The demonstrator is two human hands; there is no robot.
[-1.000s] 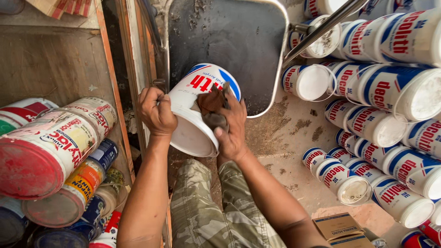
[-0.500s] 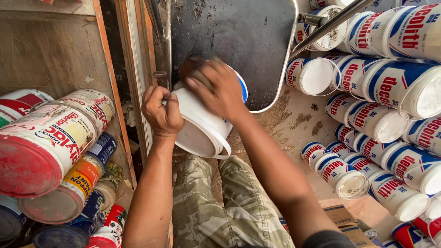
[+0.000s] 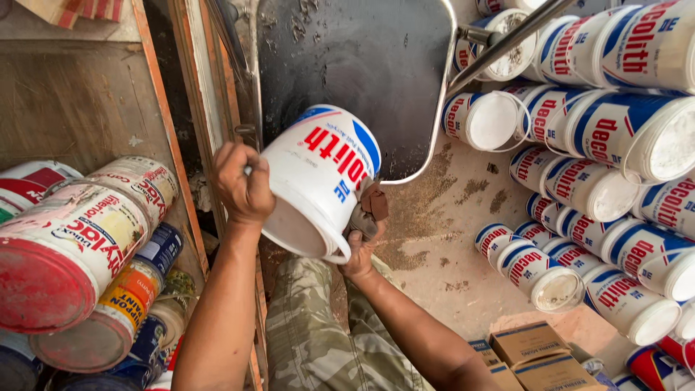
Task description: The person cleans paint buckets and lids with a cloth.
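bucket: white plastic bucket [image 3: 318, 174] with red and blue print, held up tilted, open mouth facing down toward the person's lap, bottom pointing up and away
left hand: left hand [image 3: 242, 185] was closed tight on the bucket's left rim, fingers wrapped over the edge, carrying the weight on that side
right hand: right hand [image 3: 362, 246] sat at the bucket's lower right side by the rim, fingers pinched shut on a brown rag [image 3: 371, 210], rag pressed against the bucket wall
rag: crumpled, dark brown, touching the outer wall just below the blue print
behind bucket: dark metal tray [image 3: 362, 65] with a pale rounded rim, dirty surface, bucket overlapped its lower edge
lap: camouflage trousers [image 3: 318, 340] directly under the bucket
right side: stack of similar white buckets [image 3: 615, 137] lay on their sides on the floor, mouths toward the camera, well apart from the held one
left side: old paint cans [image 3: 72, 246] lay on their sides on a wooden shelf, red and orange lids, stained labels
floor: bare concrete floor [image 3: 441, 239], brown stains
bottom right: small cardboard boxes [image 3: 532, 351] near the right forearm
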